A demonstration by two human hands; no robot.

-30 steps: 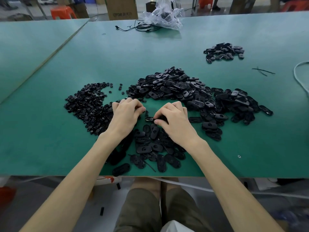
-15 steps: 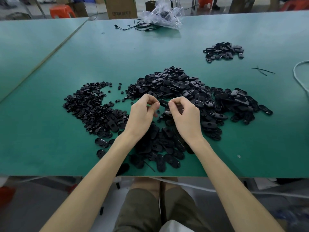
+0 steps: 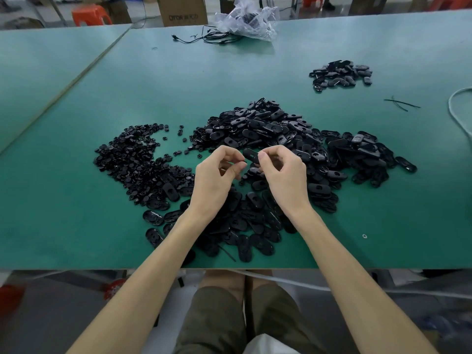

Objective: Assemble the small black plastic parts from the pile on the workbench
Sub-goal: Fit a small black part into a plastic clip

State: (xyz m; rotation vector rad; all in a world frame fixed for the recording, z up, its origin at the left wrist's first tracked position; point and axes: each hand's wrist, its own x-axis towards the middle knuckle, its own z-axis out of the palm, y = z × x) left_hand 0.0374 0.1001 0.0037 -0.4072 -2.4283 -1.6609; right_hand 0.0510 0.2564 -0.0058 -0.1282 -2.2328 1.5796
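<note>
A big pile of black oval plastic shells (image 3: 275,134) covers the middle of the green workbench (image 3: 76,213). Left of it lies a heap of small round black parts (image 3: 135,162). More oval shells (image 3: 245,226) lie spread near the front edge, under my wrists. My right hand (image 3: 283,175) is raised above the pile and pinches one oval shell (image 3: 251,155) by its right end. My left hand (image 3: 217,175) hovers just left of that shell with fingers and thumb curled together; whether a small part sits between them is hidden.
A small separate pile of oval parts (image 3: 341,75) lies at the back right. A clear plastic bag (image 3: 247,19) and black cables (image 3: 204,38) sit at the far edge. Thin black strips (image 3: 401,104) and a white cord (image 3: 457,111) are at the right.
Both hands rose from the near parts on the table. The right hand now holds an oval shell in the air, and the left hand has come in beside it.
</note>
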